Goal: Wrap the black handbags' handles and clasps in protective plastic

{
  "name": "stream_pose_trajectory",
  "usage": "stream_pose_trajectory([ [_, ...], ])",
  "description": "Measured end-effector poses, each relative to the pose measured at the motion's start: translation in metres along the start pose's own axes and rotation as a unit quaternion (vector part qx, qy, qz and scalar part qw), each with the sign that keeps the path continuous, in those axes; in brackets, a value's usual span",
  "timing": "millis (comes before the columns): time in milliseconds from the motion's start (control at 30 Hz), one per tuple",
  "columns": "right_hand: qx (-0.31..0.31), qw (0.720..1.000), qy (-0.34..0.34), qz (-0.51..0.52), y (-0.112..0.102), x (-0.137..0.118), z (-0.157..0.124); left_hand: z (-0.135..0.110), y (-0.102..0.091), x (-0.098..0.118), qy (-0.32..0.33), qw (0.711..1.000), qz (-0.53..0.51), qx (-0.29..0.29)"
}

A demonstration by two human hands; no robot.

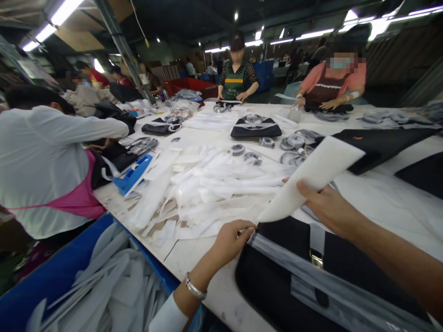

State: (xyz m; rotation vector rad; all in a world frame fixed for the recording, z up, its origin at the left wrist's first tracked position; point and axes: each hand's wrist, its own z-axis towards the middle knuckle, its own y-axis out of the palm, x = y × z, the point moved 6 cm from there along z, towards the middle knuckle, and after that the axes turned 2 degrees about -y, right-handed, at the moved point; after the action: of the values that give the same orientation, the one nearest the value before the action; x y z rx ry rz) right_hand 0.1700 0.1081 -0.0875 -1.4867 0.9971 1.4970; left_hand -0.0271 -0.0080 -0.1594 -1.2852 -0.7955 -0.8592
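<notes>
A black bag [270, 279] lies on the table in front of me, with clear film strips across it and a gold-coloured buckle [316, 259] on its strap. My left hand [233, 237] pinches the bag's upper left corner between thumb and fingers. Above the bag, my right hand [323, 203] grips a flat white foam sheet [321, 166], held tilted with its lower end near that corner. The thumb lies on the sheet's near face; most of the other fingers are behind it.
White strips and sheets [207, 180] are heaped mid-table. A blue bin [20, 299] of white pieces stands below the left edge. A blue tape dispenser [133, 177] sits near a person in white [51, 152]. Two people work across the table; another black bag [256, 129] lies there.
</notes>
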Motion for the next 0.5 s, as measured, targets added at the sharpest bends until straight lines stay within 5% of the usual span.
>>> stream_pose_trajectory([
  [100, -0.007, 0.998, -0.028, -0.049, -0.008, 0.007, 0.04, 0.006, 0.013, -0.014, -0.024, 0.999, 0.021, -0.035],
  [300, -0.035, 0.998, -0.014, -0.044, -0.007, 0.036, 0.088, 0.024, 0.027, -0.008, -0.07, 0.994, 0.08, -0.015],
  [500, -0.08, 0.989, 0.119, 0.039, -0.007, 0.065, 0.097, 0.013, 0.035, 0.004, 0.005, 1.0, -0.009, -0.01],
])
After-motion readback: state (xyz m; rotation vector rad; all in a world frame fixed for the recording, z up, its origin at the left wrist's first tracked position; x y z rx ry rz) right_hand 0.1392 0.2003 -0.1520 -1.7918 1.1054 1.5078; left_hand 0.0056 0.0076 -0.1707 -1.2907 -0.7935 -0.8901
